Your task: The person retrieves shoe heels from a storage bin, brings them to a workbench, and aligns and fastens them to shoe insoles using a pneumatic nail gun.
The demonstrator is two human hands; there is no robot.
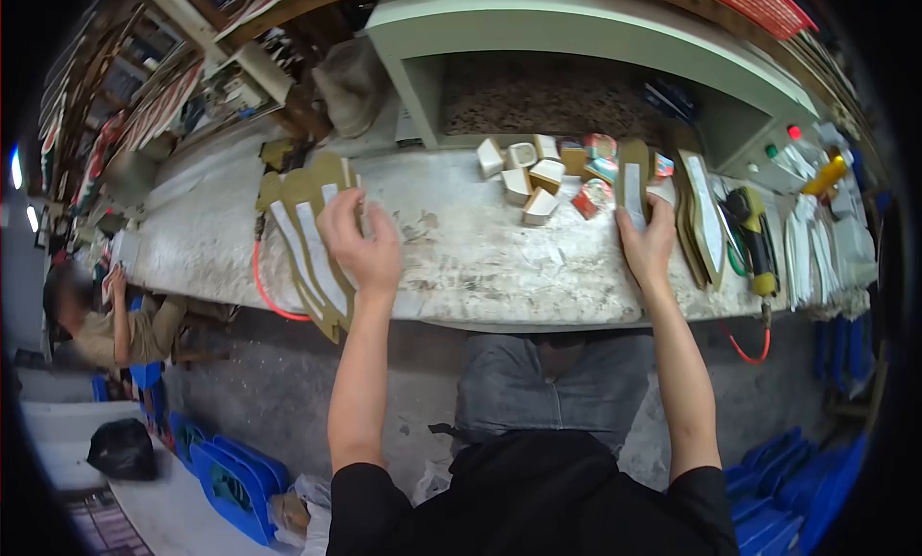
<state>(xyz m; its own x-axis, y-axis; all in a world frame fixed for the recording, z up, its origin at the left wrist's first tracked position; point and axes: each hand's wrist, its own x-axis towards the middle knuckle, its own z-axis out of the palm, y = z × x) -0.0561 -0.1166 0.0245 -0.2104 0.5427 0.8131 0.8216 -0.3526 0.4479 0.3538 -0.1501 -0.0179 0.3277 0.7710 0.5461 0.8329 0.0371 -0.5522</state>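
Observation:
Several olive-brown insoles [296, 231], each with a white strip down its middle, lie fanned out at the left, their pointed ends over the table's front edge. My left hand [363, 247] is over the right side of this pile, fingers curved and thumb apart from them. Whether its fingertips touch the top piece is hard to see. Gripped by my right hand [650, 237] is a single insole [632, 172], thumb on its left side and fingers at its right. Close to the right of that hand lies a second stack of insoles [706, 220].
Small white and coloured boxes [547, 172] cluster at the back middle of the worktable [480, 268], before a pale green shelf [576, 23]. A yellow-green tool [754, 234] with a red hose lies right. Another person [120, 330] sits far left. Blue stacked pieces [235, 484] stand below.

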